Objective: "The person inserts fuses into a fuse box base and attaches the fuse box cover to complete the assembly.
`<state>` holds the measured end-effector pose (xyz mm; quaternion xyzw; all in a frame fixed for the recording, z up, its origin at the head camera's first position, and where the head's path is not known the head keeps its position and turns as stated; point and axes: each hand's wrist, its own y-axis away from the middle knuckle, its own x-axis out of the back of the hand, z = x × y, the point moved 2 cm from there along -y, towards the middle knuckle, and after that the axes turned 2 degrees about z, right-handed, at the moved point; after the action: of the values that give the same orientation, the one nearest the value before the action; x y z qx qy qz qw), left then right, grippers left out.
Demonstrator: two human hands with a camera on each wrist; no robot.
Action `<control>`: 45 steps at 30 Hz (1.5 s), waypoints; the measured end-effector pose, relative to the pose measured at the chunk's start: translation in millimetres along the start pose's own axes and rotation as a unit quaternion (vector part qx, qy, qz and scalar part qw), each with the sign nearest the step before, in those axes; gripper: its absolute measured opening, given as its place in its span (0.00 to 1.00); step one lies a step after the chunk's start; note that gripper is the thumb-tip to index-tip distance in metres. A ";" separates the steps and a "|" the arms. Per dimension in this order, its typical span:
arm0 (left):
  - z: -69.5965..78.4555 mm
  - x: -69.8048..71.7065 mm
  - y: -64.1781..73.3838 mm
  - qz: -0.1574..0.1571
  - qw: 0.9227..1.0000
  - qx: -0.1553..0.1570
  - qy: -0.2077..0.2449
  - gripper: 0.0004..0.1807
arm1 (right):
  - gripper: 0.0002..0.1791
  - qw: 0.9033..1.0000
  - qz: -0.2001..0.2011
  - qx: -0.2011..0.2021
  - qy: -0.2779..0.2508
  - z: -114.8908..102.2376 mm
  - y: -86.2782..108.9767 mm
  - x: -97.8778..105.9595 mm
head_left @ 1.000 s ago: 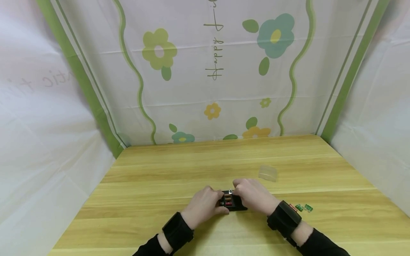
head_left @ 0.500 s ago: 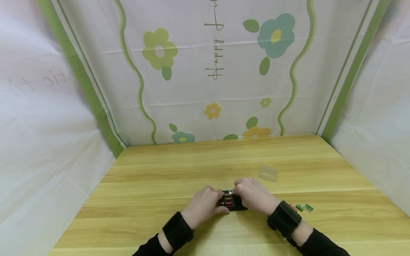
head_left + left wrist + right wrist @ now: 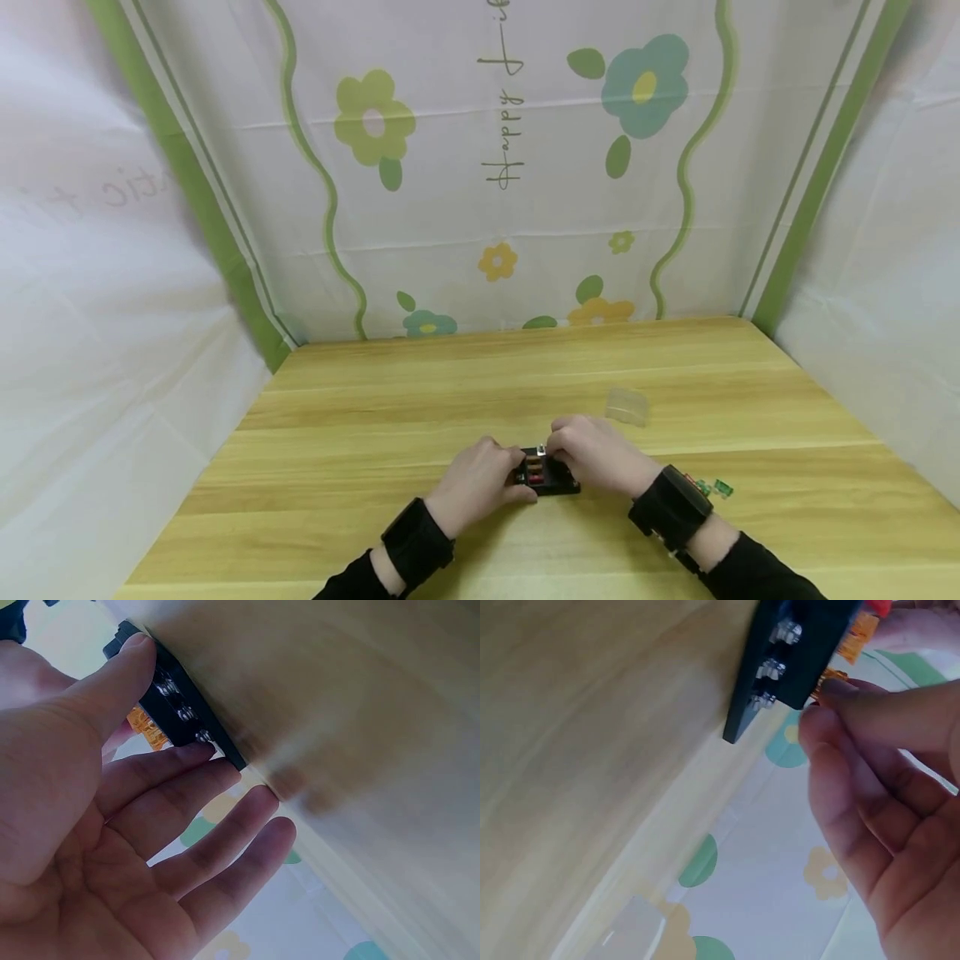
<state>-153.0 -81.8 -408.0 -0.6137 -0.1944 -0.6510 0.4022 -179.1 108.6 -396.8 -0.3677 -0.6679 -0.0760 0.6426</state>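
A black rectangular block (image 3: 553, 480), likely light, stiff plastic best held by its edges, sat clamped between the thumb and fingers of the left hand (image 3: 477, 477), while the right hand (image 3: 597, 454) seemingly pinched a small shiny orange piece (image 3: 832, 674) beside it.

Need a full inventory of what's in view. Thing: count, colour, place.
Wood-grain table: 1, yellow-brown, foreground
Rectangular block with metal contacts: 1, black, lower centre of head view
Orange translucent pieces: at least 2, orange, at the block
Red piece: 1 visible, red, on the block
Clear plastic piece: 1, colourless, on table, beyond block, to its right
Small loose pieces: green and red, exact count hidden, table's right
Floral cloth: panel count unclear, white, back and sides
Hands: 2; left holds block, right pinches at orange piece
Wristbands: 2, black
Sleeves: 2, black
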 end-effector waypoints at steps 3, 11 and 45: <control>-0.2 -0.4 0.1 0.002 1.000 -0.002 -0.001 0.18 | 0.08 1.000 -0.006 -0.007 -0.015 1.9 0.2 2.2; -1.0 0.1 -1.0 0.004 1.000 -0.002 -0.003 0.19 | 0.08 0.999 -0.001 -0.022 -0.031 3.7 -1.1 4.8; 1.1 -0.5 -0.7 0.007 1.000 -0.005 -0.007 0.19 | 0.11 1.000 0.006 -0.023 -0.020 2.6 -2.5 -0.4</control>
<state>-152.9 -80.4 -408.1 -0.6213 -0.1895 -0.6450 0.4025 -182.7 108.2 -396.6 -0.3882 -0.6766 -0.0798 0.6206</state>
